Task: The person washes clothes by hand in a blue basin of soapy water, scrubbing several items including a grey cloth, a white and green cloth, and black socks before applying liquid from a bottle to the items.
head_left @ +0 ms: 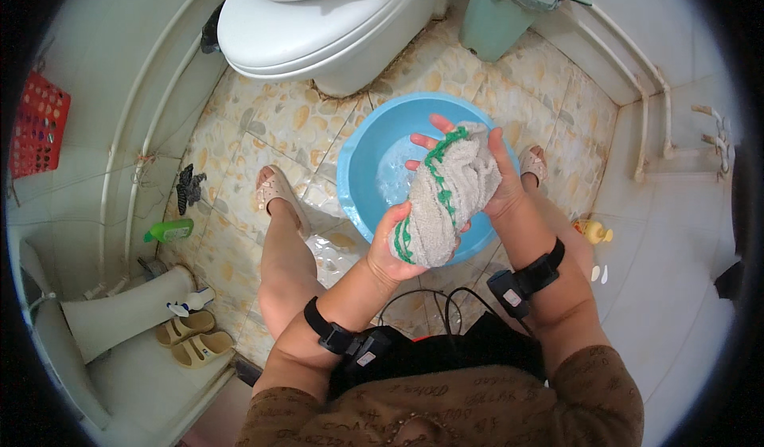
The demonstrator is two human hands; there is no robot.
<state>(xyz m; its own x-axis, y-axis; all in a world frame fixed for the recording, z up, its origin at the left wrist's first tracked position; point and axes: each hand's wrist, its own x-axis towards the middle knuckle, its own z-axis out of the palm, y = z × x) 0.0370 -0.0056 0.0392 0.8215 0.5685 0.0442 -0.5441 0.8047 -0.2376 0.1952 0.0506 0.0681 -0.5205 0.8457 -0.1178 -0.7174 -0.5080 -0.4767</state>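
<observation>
With fingers of the left hand [390, 249] curled around the near end of a grey cloth [460, 186] and those of the right hand [504, 190] spread beneath its far end. On the patterned tile floor [237, 154], facing a white toilet [306, 41]; straddling a light blue basin [344, 178] with water inside; holding the green-trimmed cloth over the basin's right part; with beige slippers [202, 350] and a green bottle [172, 230] farther left
</observation>
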